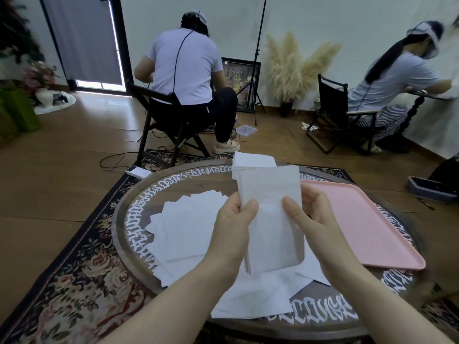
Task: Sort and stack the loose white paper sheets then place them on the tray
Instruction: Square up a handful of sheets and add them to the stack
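Note:
A small bundle of white paper sheets (pixel 272 219) is held upright above the round table (pixel 173 188). My left hand (pixel 234 228) pinches its left edge with thumb in front. My right hand (pixel 311 219) grips its right edge the same way. Loose white sheets (pixel 188 232) lie spread on the table under and left of my hands, some reaching the near edge. A neat stack of white sheets (pixel 253 161) sits at the table's far side. The pink tray (pixel 365 227) lies on the table's right side with nothing on it.
The dark round table carries white lettering around its rim and stands on a floral rug (pixel 82 281). Two seated people work with their backs turned, one far centre (pixel 185 68) and one far right (pixel 395 78). A white box (pixel 138 172) lies on the floor.

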